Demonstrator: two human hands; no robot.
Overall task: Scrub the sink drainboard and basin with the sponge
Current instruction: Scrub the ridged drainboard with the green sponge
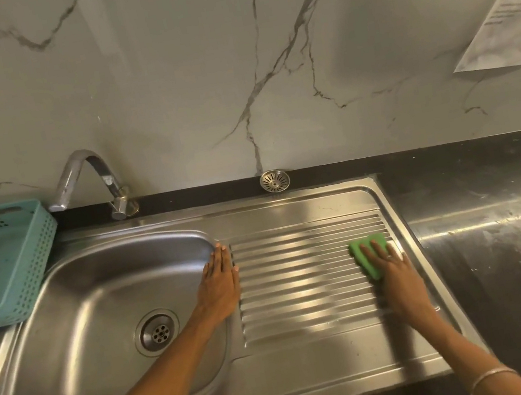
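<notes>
A stainless steel sink fills the counter, with a ribbed drainboard (301,280) on the right and a basin (77,334) with a round drain (158,333) on the left. My right hand (396,274) presses a green sponge (364,250) flat onto the right part of the ribs, fingers spread over it. Flat on the strip between basin and drainboard lies my left hand (220,282), fingers together and holding nothing.
A chrome tap (88,179) stands behind the basin. A teal perforated basket (2,260) sits left of the sink. A loose metal strainer (274,181) leans at the wall. Dark counter (500,224) extends right. A printed sheet (510,3) hangs on the marble wall.
</notes>
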